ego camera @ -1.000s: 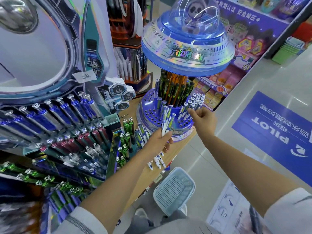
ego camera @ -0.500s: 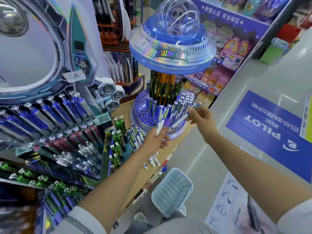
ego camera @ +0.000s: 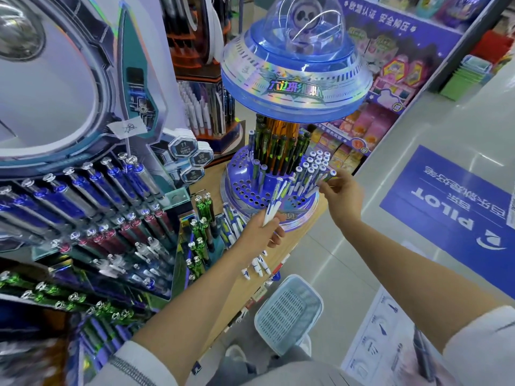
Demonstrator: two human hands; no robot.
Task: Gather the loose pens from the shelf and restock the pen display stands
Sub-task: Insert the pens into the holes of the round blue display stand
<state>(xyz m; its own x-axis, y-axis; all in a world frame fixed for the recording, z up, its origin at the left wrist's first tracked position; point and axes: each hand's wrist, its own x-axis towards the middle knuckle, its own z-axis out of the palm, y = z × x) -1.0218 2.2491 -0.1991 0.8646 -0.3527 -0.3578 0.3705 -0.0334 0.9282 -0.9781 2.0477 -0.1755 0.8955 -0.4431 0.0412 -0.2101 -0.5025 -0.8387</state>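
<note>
A wooden shelf (ego camera: 231, 296) in a shop runs along a pale tiled floor (ego camera: 348, 260). The round blue stand (ego camera: 245, 190), pierced with holes, sits at the shelf's aisle-side edge under a wide dome top (ego camera: 295, 76). A tiered rack (ego camera: 83, 204) of blue, red and green pens fills the shelf to the left.

The left hand (ego camera: 255, 235) hovers at the stand's near rim, its fingers curled round a bundle (ego camera: 274, 201) of white-and-blue pens pointing up. The right hand (ego camera: 341, 193) is at the stand's right rim, its fingers pinching one pen (ego camera: 324, 178) beside the cluster of white pens standing there. Many holes on the stand's left and front are unfilled. Loose pens (ego camera: 257, 267) lie on the shelf just under the left wrist, near the shelf edge.

To the right the aisle is open floor, with a blue sticker (ego camera: 451, 207) well apart. A pale basket (ego camera: 289, 312) stands on the floor below the shelf edge.
</note>
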